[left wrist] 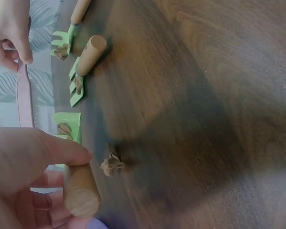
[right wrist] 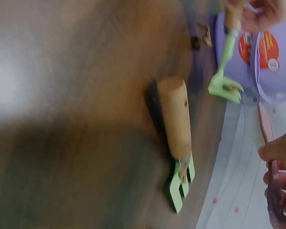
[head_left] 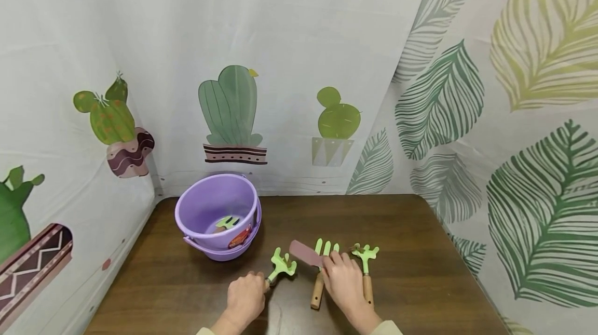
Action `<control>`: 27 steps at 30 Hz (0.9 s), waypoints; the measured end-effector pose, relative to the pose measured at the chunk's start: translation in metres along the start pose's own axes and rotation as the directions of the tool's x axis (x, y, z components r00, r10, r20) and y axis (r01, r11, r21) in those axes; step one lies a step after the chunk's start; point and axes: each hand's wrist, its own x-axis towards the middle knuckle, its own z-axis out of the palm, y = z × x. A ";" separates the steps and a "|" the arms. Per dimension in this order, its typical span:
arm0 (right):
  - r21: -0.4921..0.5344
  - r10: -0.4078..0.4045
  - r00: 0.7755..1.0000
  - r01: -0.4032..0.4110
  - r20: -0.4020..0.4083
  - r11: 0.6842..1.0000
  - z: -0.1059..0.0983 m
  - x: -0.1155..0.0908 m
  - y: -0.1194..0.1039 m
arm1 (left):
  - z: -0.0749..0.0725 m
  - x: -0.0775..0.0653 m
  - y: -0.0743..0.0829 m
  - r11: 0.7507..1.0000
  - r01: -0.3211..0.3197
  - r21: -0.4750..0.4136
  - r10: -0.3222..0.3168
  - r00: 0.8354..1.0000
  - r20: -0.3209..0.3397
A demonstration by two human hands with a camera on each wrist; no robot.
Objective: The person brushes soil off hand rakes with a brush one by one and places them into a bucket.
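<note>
In the head view my left hand point(head_left: 246, 297) grips a small green garden rake point(head_left: 282, 266) by its wooden handle point(left wrist: 81, 193); brown mud-like clumps cling to its tines. My right hand point(head_left: 344, 279) pinches a flat pinkish scraper point(head_left: 305, 253), its rounded blade pointing toward the rake. Beneath the scraper lies a green garden fork point(head_left: 317, 291), handle toward me, with brown residue near the tines. To the right of that hand is another green rake point(head_left: 367, 285), also with brown bits on its head.
A purple bucket point(head_left: 217, 245) with a red label stands at the back left, a green-headed tool point(head_left: 227, 222) inside. A brown lump point(left wrist: 112, 164) lies on the dark wooden table point(head_left: 411, 262) near my left hand. A printed curtain point(head_left: 289, 39) hangs behind the table.
</note>
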 end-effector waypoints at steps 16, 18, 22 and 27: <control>-0.014 -0.158 0.987 0.158 -0.019 0.987 0.004 -0.007 -0.013 | -0.009 0.003 0.006 0.988 -0.007 -0.153 0.004 1.000 -0.019; -0.030 -0.166 0.985 0.164 -0.055 0.986 0.006 -0.005 -0.012 | -0.011 0.003 0.008 0.986 -0.008 -0.166 0.005 1.000 -0.018; -0.051 -0.152 0.985 0.148 -0.085 0.988 0.009 -0.002 -0.010 | -0.012 0.003 0.010 0.985 -0.010 -0.174 0.008 1.000 -0.013; -0.060 -0.130 0.988 0.125 -0.089 0.990 0.014 0.000 -0.008 | -0.014 0.004 0.012 0.987 -0.007 -0.159 0.006 1.000 -0.010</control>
